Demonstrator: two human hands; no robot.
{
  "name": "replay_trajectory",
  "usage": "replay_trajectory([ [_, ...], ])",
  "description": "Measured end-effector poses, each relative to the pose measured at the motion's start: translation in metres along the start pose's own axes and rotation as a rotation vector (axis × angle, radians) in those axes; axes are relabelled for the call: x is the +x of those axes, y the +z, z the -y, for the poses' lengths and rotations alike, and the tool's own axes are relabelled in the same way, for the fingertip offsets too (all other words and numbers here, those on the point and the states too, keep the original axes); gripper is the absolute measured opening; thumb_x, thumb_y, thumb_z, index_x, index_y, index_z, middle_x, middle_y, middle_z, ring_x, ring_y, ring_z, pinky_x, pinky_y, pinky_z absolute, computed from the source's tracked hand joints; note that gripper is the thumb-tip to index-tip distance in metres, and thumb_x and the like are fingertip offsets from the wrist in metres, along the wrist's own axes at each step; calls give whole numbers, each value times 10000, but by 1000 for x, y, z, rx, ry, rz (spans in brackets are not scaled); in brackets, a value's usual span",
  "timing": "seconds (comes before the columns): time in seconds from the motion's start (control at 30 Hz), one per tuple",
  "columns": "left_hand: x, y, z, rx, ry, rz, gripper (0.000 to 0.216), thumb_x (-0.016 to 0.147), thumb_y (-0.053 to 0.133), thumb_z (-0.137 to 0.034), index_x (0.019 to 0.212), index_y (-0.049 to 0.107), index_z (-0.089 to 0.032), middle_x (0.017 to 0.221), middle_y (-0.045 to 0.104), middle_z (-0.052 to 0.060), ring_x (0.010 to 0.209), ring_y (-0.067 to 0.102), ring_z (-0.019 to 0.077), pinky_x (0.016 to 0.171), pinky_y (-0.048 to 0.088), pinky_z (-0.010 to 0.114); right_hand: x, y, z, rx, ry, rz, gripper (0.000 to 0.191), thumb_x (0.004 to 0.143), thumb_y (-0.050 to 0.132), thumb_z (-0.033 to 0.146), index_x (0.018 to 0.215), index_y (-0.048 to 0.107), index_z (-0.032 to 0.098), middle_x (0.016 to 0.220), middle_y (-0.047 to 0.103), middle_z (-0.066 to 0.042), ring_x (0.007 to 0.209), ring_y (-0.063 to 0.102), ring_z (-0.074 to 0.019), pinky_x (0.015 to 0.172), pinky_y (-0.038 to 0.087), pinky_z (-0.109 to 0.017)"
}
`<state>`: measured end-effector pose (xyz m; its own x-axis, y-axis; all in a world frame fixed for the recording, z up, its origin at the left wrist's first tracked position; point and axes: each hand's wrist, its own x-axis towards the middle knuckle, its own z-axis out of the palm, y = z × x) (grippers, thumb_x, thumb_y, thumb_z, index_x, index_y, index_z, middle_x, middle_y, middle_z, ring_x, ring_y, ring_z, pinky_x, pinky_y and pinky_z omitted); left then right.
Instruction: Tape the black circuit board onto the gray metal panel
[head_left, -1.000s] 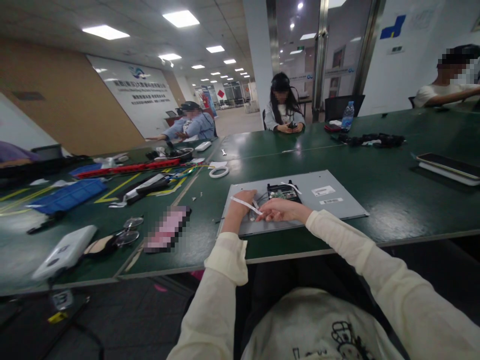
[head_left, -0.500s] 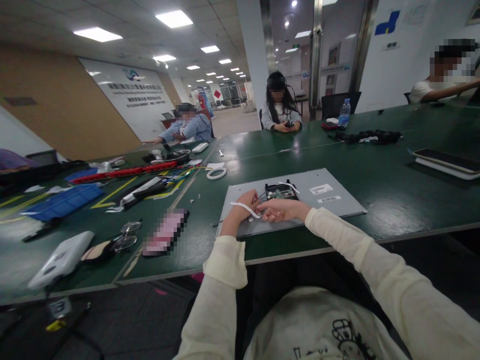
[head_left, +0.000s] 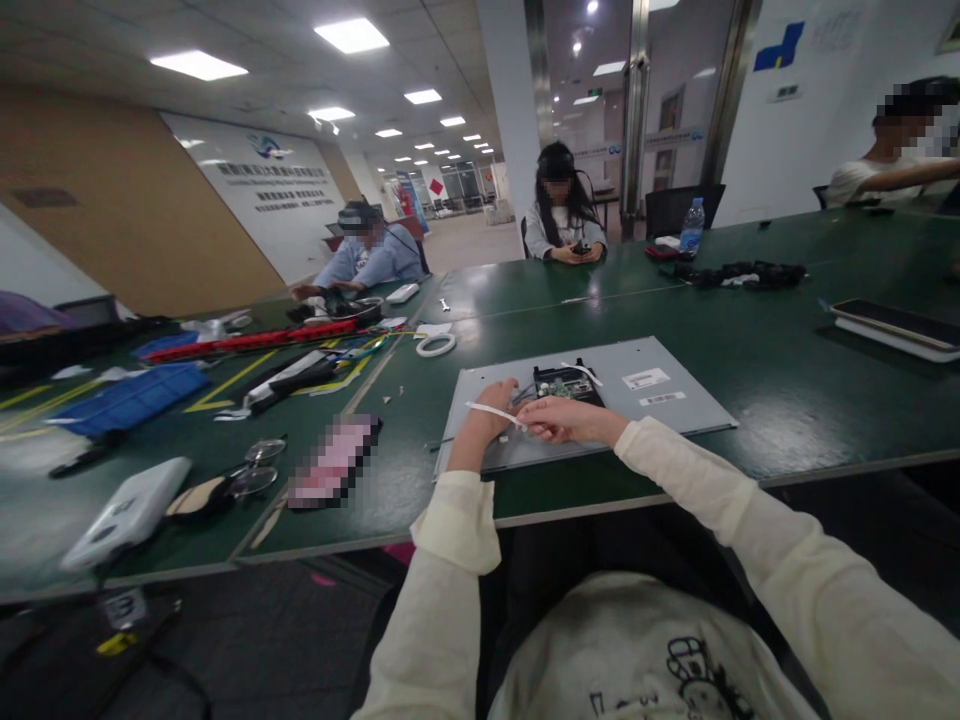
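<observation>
A flat grey panel (head_left: 667, 413) lies on the table in front of me, carrying a black-framed module with a green circuit board (head_left: 559, 387). My left hand (head_left: 484, 424) rests over the panel's left part, its fingers curled around a thin grey cable (head_left: 523, 397) that runs to the board. In a pinch, my right hand (head_left: 559, 418) holds one end of a narrow white strip (head_left: 491, 409), which stretches leftward across my left hand. Whether it is tape or a tie I cannot make out. Another white strip (head_left: 585, 371) lies over the module's top edge.
Left of the panel are a ring of white tape (head_left: 436, 345), a pink phone (head_left: 335, 462), glasses (head_left: 259, 468), a white device (head_left: 127, 512) and a blue basket (head_left: 131, 397). A bottle (head_left: 691, 228) stands farther back. Several people sit around the table.
The white strip was curved and drooping and is now straighter, drawn taut-looking toward my right hand. My right fingers have closed nearer together. At left, a person's arms have moved down toward the table.
</observation>
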<state>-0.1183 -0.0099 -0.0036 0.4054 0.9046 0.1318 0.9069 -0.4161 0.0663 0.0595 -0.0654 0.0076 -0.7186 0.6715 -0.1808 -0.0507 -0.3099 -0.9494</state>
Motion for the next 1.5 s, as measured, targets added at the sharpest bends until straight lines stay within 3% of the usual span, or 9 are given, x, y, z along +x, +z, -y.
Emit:
replay_trajectory([
  [0.2,-4,-1,1,-27,2,-13,335,899,546,-259,1211,549,-137,1044,680,125,1007,641,226,867,475,311,2,-10,-2,17,-83,-21,233,781,689,324,812,529,157,561,362,83,452,294,-29,387,136,-140],
  [0.43,-1,4,4,-77,26,-32,315,913,538,-299,1191,573,-155,1057,678,127,1021,632,235,882,466,321,3,-10,-4,-37,-50,-71,224,820,600,302,718,444,178,540,383,76,436,320,-36,392,170,-148],
  [0.63,-10,-7,9,-340,78,-70,273,923,480,-325,1098,630,-178,967,691,66,886,639,177,816,466,255,0,-13,2,-9,-46,-148,202,857,529,276,716,414,188,541,377,78,442,314,-38,410,224,-136],
  [0.77,-15,-9,17,-434,44,7,357,876,521,-338,1181,609,-175,779,645,-3,694,591,141,688,457,231,-5,-22,7,55,-56,-184,186,853,534,280,740,423,182,559,381,80,449,323,-33,417,228,-133],
  [0.9,-13,-5,25,-447,79,26,399,826,576,-346,1192,610,-190,799,642,-2,725,587,141,710,461,231,-9,-28,14,120,-106,-146,207,817,587,277,734,427,176,559,349,89,447,318,-25,420,208,-137],
  [1.03,-12,-9,24,-385,132,-36,366,833,563,-362,1142,637,-181,894,677,40,798,604,167,796,472,275,-13,-33,19,125,-156,-121,296,801,630,323,698,390,185,568,345,85,459,319,-25,422,204,-145],
  [1.2,-15,-24,8,-591,-56,-242,410,933,373,-399,1070,653,-132,1024,690,105,953,622,192,899,463,324,-19,-34,21,-50,-255,-217,407,800,643,477,673,381,193,575,355,76,474,333,-37,435,233,-162],
  [1.37,-24,-42,-18,-1036,-19,136,712,955,147,-598,1077,655,-115,897,703,120,819,658,171,731,512,280,-24,-39,20,-215,-306,-374,467,777,627,590,666,389,204,555,370,70,488,362,-59,444,256,-176],
  [1.5,-26,-39,-39,-991,-42,128,497,900,416,-565,901,673,-139,603,586,8,556,548,110,559,447,220,-42,-48,19,-430,-321,-518,503,781,574,657,646,402,205,511,411,58,479,391,-77,468,293,-197],
])
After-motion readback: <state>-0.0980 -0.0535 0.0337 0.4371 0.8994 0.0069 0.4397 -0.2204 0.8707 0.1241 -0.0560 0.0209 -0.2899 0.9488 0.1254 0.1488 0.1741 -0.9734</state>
